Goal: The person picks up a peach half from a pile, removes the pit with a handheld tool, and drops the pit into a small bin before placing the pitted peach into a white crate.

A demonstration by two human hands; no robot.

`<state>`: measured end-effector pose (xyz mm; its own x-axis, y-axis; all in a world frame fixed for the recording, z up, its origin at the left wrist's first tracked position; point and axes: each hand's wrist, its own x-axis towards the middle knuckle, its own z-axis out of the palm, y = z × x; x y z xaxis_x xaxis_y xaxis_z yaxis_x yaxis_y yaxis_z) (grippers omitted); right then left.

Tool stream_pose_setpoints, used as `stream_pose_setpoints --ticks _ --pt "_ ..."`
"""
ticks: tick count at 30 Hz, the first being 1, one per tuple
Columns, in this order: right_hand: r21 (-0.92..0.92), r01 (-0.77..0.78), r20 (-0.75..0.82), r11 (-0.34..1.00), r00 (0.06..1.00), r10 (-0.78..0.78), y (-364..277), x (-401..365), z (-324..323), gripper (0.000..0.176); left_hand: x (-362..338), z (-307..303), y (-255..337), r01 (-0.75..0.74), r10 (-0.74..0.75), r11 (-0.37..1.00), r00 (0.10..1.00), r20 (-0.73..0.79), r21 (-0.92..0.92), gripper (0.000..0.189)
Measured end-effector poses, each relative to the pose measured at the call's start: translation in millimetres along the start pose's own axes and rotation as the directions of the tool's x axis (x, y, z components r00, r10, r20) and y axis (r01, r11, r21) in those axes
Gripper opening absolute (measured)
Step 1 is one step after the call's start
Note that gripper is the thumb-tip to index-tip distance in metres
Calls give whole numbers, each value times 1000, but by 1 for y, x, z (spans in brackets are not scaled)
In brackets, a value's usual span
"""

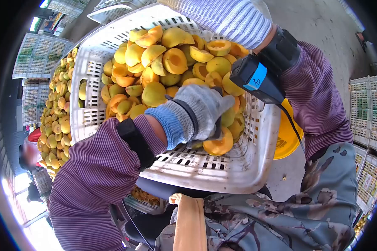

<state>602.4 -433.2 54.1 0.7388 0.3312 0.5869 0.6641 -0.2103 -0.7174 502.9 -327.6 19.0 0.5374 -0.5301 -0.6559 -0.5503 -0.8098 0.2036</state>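
A white plastic crate point(262, 152) in front of me holds many halved yellow peaches point(155, 94), some cut side up. My left hand point(199, 108), in a grey knit glove with a blue cuff, reaches down among them. Its fingers are curled, and whatever they hold is hidden beneath the hand. A cut peach half point(219, 142) lies just below the thumb side. My right hand point(226, 19), in a white ribbed glove, extends over the crate's far edge, with its fingers beyond the top of the view. A black device with blue tape point(255, 77) is strapped at that wrist.
Left of the crate lies a large heap of peaches point(56, 125). A yellow bucket point(285, 134) stands behind the crate's right side. Stacked crates point(366, 111) line the right, and more crates point(40, 56) stand at the left. A person point(31, 152) is at far left.
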Motion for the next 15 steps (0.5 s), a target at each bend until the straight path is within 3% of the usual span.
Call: stream_pose_setpoints --ticks 1,3,5,7,10,11,13,14,15 --pt "-13 134 -48 991 990 -135 2 -1 1 26 2 -1 0 -24 24 1000 1000 -15 7 68" --pt "7 90 -27 996 996 -89 1 -2 -2 26 3 4 3 -12 12 1000 1000 8 -15 69" --pt "7 36 7 999 999 -36 -2 -1 -3 26 7 5 4 40 -23 993 988 152 -108 70" --pt "10 16 26 1000 1000 -16 -2 0 -4 25 4 -3 5 19 -3 995 987 160 -100 68" --pt "13 -4 42 1000 999 3 -4 2 -5 25 -4 -2 7 104 -84 989 980 179 -106 55" --pt "13 -9 45 1000 999 8 -4 2 -6 25 -8 3 4 106 -86 989 980 181 -105 55" --pt "18 -8 48 1000 999 7 -6 3 -6 25 -18 16 -10 -26 31 996 998 60 -86 48" --pt "18 -9 50 1000 999 8 -6 2 -6 25 -20 19 -19 18 -14 996 999 42 -82 35" --pt "18 -15 53 1000 998 14 -6 2 -6 24 -25 21 -22 19 -15 996 999 44 -86 35"
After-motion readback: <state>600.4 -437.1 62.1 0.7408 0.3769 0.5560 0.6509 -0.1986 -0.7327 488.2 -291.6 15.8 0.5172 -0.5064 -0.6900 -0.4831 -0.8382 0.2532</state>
